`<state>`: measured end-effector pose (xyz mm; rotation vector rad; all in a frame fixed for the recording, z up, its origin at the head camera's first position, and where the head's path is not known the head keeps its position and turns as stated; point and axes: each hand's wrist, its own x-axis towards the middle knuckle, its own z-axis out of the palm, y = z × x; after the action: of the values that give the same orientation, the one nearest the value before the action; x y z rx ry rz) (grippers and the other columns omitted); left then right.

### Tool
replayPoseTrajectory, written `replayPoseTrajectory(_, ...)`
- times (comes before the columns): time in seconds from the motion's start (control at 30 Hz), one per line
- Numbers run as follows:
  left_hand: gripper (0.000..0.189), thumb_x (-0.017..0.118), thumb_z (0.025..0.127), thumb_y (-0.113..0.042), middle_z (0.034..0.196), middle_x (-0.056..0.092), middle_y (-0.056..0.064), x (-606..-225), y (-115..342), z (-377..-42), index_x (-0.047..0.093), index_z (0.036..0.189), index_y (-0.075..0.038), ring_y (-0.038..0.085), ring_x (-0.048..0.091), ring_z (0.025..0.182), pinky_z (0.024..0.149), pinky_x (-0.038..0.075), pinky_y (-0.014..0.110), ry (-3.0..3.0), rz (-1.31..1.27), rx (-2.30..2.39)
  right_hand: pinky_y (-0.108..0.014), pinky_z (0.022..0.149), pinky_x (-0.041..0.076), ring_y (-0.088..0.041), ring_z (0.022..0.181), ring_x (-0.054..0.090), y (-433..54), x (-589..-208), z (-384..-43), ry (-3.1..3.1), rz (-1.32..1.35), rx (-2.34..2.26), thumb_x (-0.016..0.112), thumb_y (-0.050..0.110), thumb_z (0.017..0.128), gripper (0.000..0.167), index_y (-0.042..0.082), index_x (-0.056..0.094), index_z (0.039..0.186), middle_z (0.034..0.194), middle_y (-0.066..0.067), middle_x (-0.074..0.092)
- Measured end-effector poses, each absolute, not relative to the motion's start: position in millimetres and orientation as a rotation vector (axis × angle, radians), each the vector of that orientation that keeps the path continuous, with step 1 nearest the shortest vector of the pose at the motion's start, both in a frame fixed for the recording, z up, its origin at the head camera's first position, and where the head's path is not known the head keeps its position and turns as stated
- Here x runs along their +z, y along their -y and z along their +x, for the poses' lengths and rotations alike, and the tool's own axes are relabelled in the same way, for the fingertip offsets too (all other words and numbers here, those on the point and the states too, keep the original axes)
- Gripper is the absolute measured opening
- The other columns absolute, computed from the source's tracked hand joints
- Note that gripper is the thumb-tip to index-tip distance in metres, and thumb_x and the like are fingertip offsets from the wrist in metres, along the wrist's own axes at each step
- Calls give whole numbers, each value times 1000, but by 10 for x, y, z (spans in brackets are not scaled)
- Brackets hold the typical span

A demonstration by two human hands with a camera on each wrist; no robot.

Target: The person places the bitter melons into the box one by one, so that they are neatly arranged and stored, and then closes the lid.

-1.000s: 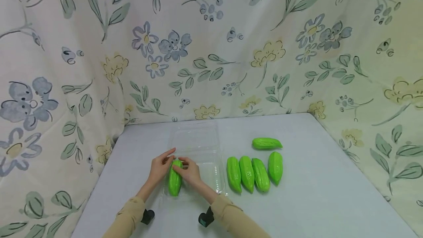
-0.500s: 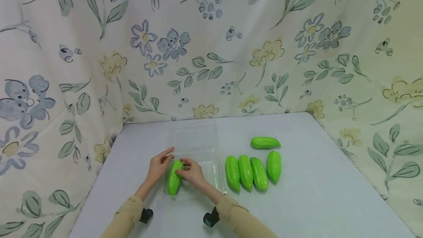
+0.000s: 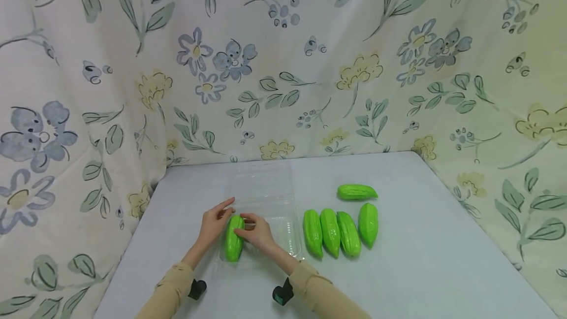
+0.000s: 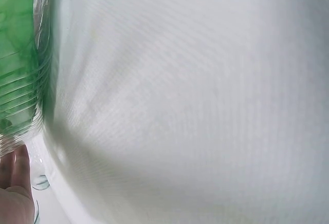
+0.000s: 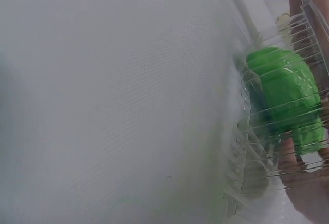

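Clear box (image 3: 295, 235) faint against white tabletop (image 3: 434, 250); green gourd (image 3: 233, 242) lies along its left side. Left hand (image 3: 213, 223) mostly cut off in wrist view; fingers loosely extended, holding nothing. Right hand (image 3: 259, 234) half-curled at gourd's right edge, grip unclear; thumb lay farther across it a second ago.

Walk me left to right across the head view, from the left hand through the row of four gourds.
Left hand, gourd between the hands, right hand, first row gourd, second row gourd, third row gourd, fourth row gourd.
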<state>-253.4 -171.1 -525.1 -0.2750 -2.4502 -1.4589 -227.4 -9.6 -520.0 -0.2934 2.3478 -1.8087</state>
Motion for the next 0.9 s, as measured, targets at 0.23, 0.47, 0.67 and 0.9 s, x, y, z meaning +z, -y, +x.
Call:
replayPoseTrajectory(0.23, 33, 60, 92, -6, 113, 67, 22, -5250, 1726, -2533, 61, 125, -2, 33, 68, 95, 71, 48, 12, 2453, -275, -1471, -30, 77, 56, -30, 100, 66, 93, -5197, -2284, -2332, -299, -1810, 70, 19, 86, 48, 0, 56, 128, 121, -22, 61)
replayPoseTrajectory(0.47, 33, 59, 92, -6, 112, 68, 22, -5256, 1729, -2551, 61, 125, -2, 32, 68, 93, 68, 48, 14, 2456, -277, -1482, -31, 77, 56, -31, 100, 67, 85, -5191, -2284, -2330, -297, -1815, 72, 16, 84, 49, -2, 56, 127, 118, -22, 61)
replayPoseTrajectory(0.67, 33, 59, 92, -4, 113, 67, 22, -5246, 1727, -2551, 61, 125, -1, 33, 68, 95, 70, 49, 13, 2451, -288, -1486, -33, 77, 56, -32, 99, 67, 74, -5191, -2277, -2351, -290, -1810, 73, 16, 83, 48, -1, 57, 125, 116, -21, 62)
replayPoseTrajectory(0.9, 33, 59, 92, -4, 112, 67, 22, -5246, 1727, -2533, 61, 125, -1, 33, 68, 95, 68, 48, 14, 2460, -289, -1490, -34, 77, 56, -33, 99, 66, 54, -5198, -2263, -2366, -276, -1803, 73, 16, 83, 47, 0, 58, 124, 116, -22, 62)
